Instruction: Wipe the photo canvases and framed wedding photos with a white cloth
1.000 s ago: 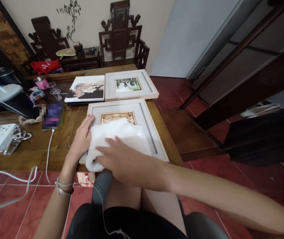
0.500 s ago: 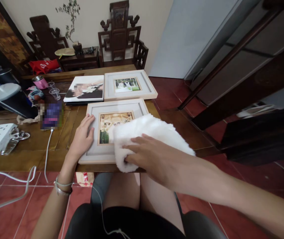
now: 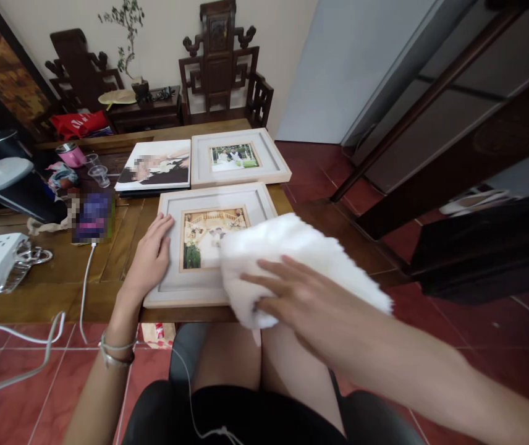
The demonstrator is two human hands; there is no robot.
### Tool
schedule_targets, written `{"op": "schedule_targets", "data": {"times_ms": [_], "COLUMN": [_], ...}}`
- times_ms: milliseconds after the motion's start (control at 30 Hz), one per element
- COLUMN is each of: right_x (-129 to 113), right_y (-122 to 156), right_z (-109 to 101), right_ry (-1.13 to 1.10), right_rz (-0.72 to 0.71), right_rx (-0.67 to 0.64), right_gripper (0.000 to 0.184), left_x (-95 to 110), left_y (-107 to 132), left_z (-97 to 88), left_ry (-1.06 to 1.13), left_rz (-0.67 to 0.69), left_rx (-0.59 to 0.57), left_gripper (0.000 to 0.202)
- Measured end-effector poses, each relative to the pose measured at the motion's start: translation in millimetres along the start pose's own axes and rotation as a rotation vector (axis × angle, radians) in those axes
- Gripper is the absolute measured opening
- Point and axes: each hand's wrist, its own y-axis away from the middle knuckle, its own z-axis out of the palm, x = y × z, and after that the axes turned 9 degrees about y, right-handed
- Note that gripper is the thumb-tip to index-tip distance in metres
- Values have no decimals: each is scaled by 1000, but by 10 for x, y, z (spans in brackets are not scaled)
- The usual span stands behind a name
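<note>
A light wood picture frame (image 3: pixel 178 296) with a wedding photo lies flat at the table's near edge. My left hand (image 3: pixel 153 256) holds its left side, fingers and thumb resting over the rim. In my right hand (image 3: pixel 296 296) is a white fluffy cloth (image 3: pixel 269 244), partly folded under the fingers. This cloth covers the frame's lower right part and hangs past the table edge. Behind lies a second picture frame (image 3: pixel 272 162), beside a photo album or panel (image 3: pixel 172 176) with a partly blurred picture.
To the left on the wooden table (image 3: pixel 125 247) stand a power strip (image 3: pixel 2 253), a phone-like blurred thing (image 3: pixel 92 216) with a white cable, clear cups (image 3: pixel 100 175), a pink mug (image 3: pixel 70 154) and a dark lidded tumbler (image 3: pixel 28 191). Carved chairs (image 3: pixel 218 62) are behind.
My right hand and the white cloth have slid right and slightly toward me, uncovering more of the photo. My left hand stays on the frame's left side.
</note>
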Motion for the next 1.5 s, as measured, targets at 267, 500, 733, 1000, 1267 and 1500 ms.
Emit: {"op": "schedule_targets", "data": {"times_ms": [267, 500, 733, 1000, 1267, 1500], "right_x": [-207, -425, 66, 184, 851, 358], "right_y": [-340, -659, 220, 12, -608, -19], "right_z": [-371, 172, 224, -167, 9, 85], "right_ry": [18, 35, 47, 231, 313, 165], "right_rz": [-101, -165, 14, 184, 262, 162], "right_rx": [-61, 55, 90, 69, 31, 93], "right_gripper": [31, 33, 32, 38, 48, 49], "left_x": [-30, -19, -41, 11, -9, -8], "left_y": [-2, 0, 2, 4, -4, -15], "left_z": [34, -21, -7, -45, -14, 4], "left_ry": [7, 48, 19, -4, 15, -17], "left_rz": [4, -7, 21, 47, 51, 55], "left_rx": [11, -23, -35, -103, -45, -2], "left_gripper": [42, 45, 43, 44, 44, 42]}}
